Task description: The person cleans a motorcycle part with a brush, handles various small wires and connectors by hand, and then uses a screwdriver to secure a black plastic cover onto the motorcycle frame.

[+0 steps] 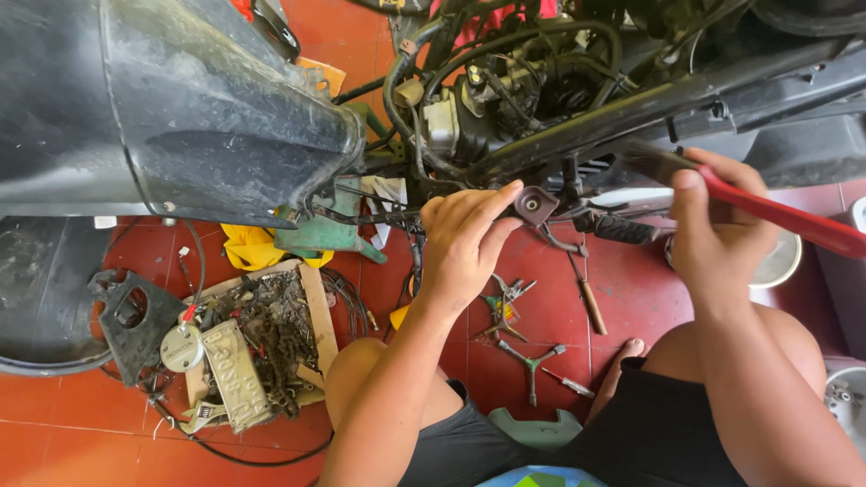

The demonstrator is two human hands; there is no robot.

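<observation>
Floor: red tiles (631, 298), strewn with tools and parts beneath a stripped motorcycle.
Frame: black tube (613, 117) running on a slant across the top, hoses and cables bunched behind it, dusty black body panel (180, 108) at upper left.
Left hand (465, 243): fingers stretched forward, thumb and forefinger touching a small dark bracket (534, 204) with a round hole, just under the tube; a pinch and steady, not a full clasp.
Right hand (717, 225): closed around the red handle (794, 221) of a long tool, thumb laid along the top; tool head reaching left toward the frame, its tip lost in shadow, so contact with the bracket impossible to tell.
Footpeg (622, 228): black ribbed rubber, just right of the bracket, between the two hands.
Below the hands: three-armed socket wrench (530, 359), wooden-handled tool (591, 305), small screwdriver (570, 383), pliers (503, 307), all lying loose on the tiles.
Left side: cardboard tray (316, 316) full of rusty chain and bolts, a worn number plate (236, 374) leaning across it, round gauge (182, 348) beside it.
Risk, pinch: left fingertips close to where the tool head seems to bear; a slip under force likely to drive metal into them.
Risk, slip: dim, crowded spot, poor seating of the tool probable; sudden release likely to throw the right knuckles against frame or footpeg.
Risk, underfoot: bare foot (627, 356) resting near the loose tools; a shift of weight liable to land on a point.
</observation>
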